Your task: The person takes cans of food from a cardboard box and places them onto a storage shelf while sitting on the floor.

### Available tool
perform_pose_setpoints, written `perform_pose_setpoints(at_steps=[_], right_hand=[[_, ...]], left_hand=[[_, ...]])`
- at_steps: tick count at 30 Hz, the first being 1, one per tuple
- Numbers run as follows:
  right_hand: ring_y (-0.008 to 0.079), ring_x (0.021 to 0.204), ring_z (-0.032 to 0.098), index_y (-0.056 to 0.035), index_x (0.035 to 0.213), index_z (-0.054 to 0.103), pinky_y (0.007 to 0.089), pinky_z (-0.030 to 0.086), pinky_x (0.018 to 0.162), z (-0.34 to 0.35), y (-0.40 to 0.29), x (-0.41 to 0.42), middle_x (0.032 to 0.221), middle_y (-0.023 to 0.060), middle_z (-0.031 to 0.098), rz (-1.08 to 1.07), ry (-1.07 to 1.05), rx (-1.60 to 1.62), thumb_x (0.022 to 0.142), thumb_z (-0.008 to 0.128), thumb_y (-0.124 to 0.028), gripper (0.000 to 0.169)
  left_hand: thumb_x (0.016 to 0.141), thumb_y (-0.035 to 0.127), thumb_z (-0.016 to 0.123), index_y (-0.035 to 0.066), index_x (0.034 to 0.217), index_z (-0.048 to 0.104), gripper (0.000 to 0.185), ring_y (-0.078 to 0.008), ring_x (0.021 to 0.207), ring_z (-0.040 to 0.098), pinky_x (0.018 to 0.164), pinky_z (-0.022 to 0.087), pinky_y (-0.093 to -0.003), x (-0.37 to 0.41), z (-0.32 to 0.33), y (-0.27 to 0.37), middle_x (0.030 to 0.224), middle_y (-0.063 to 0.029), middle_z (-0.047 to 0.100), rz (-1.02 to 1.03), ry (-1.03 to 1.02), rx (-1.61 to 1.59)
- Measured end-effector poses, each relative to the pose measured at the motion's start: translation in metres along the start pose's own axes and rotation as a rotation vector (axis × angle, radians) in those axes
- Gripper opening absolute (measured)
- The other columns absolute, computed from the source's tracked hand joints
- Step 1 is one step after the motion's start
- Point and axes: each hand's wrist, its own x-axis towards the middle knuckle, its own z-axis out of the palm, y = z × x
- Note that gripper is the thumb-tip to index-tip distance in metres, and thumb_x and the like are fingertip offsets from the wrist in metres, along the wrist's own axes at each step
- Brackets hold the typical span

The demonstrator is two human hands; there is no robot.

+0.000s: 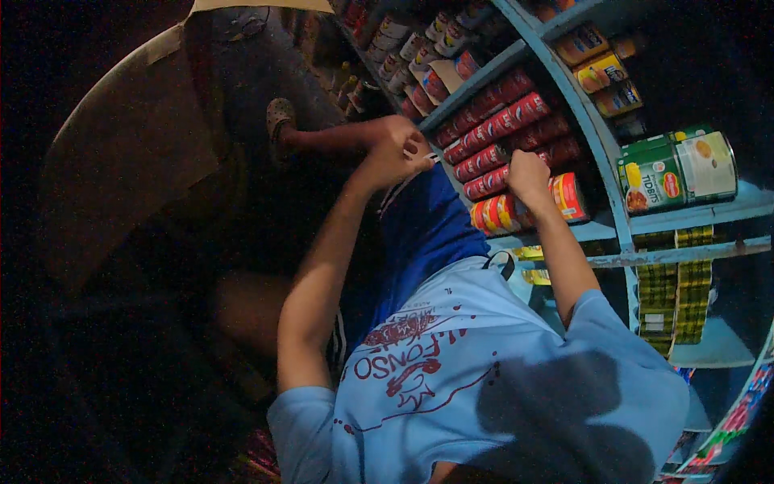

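My left hand is over my bent knee, beside the hem of my blue shorts. Its fingers are curled and apart, and I see nothing held in them. My right hand reaches into a light-blue shelf, its fingers bent against the red cans. Its fingertips are hidden, so a grip on a can cannot be made out. Those red cans lie in stacked rows. Beside them, partly behind my right wrist, are red-and-yellow cans.
A blue shelf upright separates the red cans from large green Del Monte cans and yellow cans. More cans fill the compartment beyond. Green-and-yellow packs stand on a lower shelf. A brown cardboard sheet is at the left.
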Motion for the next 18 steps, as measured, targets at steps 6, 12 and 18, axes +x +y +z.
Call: perform_pose_setpoints(at_steps=[6,12,18], right_hand=[[0.0399,0.096,0.074,-0.0028,0.096,0.075,0.0508,0.059,0.082,0.009,-0.001,-0.004,0.100,0.0223,0.074,-0.041,0.101,0.011,0.087,0.064,-0.010,0.017],[0.0388,0.088,0.072,-0.0072,0.096,0.074,0.0506,0.058,0.079,-0.059,-0.016,-0.015,0.098,0.0175,0.075,-0.138,0.061,0.122,0.081,0.081,-0.032,0.029],[0.0159,0.079,0.067,-0.0047,0.094,0.068,0.0319,0.052,0.069,-0.195,-0.102,0.004,0.084,0.0068,0.071,-0.389,0.200,1.089,0.086,0.081,-0.021,0.022]], left_hand=[[0.084,0.026,0.085,0.002,0.127,0.061,0.055,-0.0247,0.103,0.070,0.088,0.059,-0.0389,-0.008,0.002,-0.001,0.116,-0.0142,0.071,-0.068,-0.026,0.067],[0.089,0.021,0.077,0.005,0.122,0.063,0.039,-0.0224,0.093,0.070,0.082,0.059,-0.0386,-0.002,-0.009,0.019,0.103,-0.0096,0.071,0.049,-0.080,0.027],[0.089,0.018,0.073,-0.001,0.095,0.063,0.022,-0.0223,0.072,0.067,0.068,0.052,-0.0363,-0.039,-0.090,0.189,0.076,-0.0141,0.065,0.207,0.059,-0.004]])
